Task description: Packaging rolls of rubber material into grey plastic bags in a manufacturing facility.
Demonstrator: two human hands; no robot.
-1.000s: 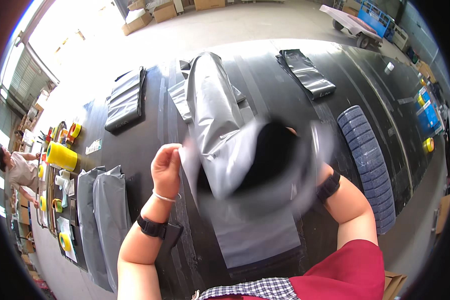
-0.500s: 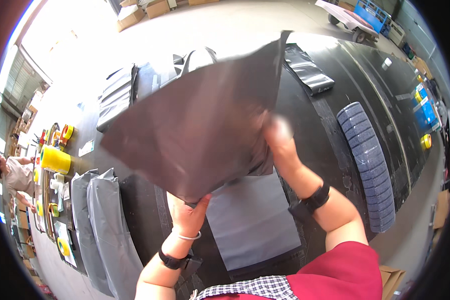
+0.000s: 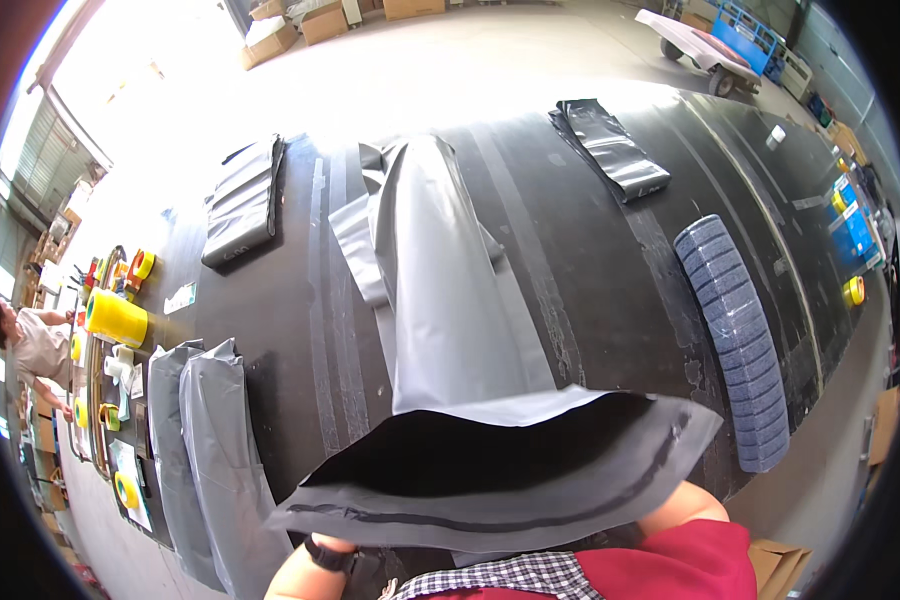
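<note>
A grey plastic mailer bag [image 3: 490, 500] hangs low in front of me, its mouth spread wide to show the black inside. Both of my hands are hidden behind it. Only my left wrist with a black watch [image 3: 328, 553] and my right forearm [image 3: 682, 508] show at its lower corners, and the bag is held up between them. Just beyond it, a pile of flat grey mailers [image 3: 440, 290] lies lengthwise on the black table [image 3: 590, 300].
Two filled grey bags [image 3: 210, 460] lie at the left, a dark grey stack [image 3: 242, 200] and a black stack [image 3: 610, 150] farther off. A row of blue folded pieces [image 3: 735, 340] lies at the right. A yellow roll [image 3: 116, 318] and tape rolls sit far left, near another person [image 3: 30, 345].
The bag was shaken and lifted high across the view. It has come down close to my body with its mouth now spread open, and both hands have dropped behind it.
</note>
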